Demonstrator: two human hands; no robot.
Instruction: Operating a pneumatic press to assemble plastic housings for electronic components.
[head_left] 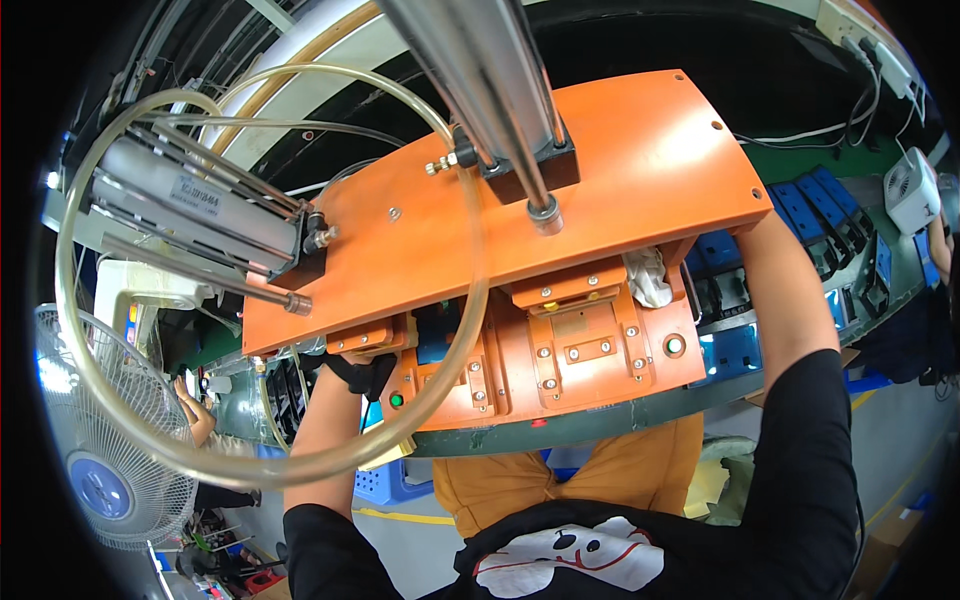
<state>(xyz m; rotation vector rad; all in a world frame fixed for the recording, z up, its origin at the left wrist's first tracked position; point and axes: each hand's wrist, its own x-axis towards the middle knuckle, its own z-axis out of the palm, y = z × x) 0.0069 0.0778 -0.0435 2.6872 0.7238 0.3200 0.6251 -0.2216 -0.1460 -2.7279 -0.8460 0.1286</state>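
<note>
An orange two-station press (600,150) stands in front of me, with two air cylinders (480,80) on its top plate. My left forearm (325,430) reaches to its left end, where the hand goes out of sight under the plate beside a black strap-like piece (368,375). A dark blue part (433,335) lies in the left station, partly covered by a hose. The right station's orange fixture (575,350) shows screwed-down blocks. My right forearm (790,290) goes up past the press's right end, and the hand is hidden behind it. Neither hand's fingers show.
A clear looping hose (75,290) hangs across the left front. Green (397,400) and white (673,346) buttons sit on the base. Several blue-and-black parts (825,200) lie on the right bench near a small white fan (911,190). A large fan (110,470) stands left.
</note>
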